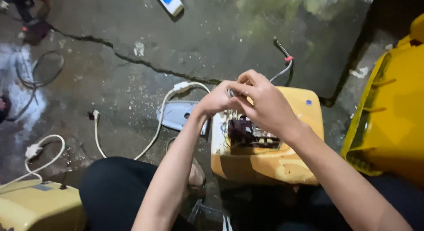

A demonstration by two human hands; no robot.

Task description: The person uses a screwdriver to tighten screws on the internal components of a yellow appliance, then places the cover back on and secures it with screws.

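A yellow appliance housing lies opened on my lap, with a dark electrical part and thin wires exposed inside. My left hand and my right hand meet just above that opening, fingers pinched together around something small near the wires; the fingers hide what it is. A grey wire with a red band rises behind the housing.
Cracked concrete floor all round. A white-grey cover plate and a white cord lie left of the housing. A second yellow housing sits bottom left, a large yellow bin at right, a white-blue object at top.
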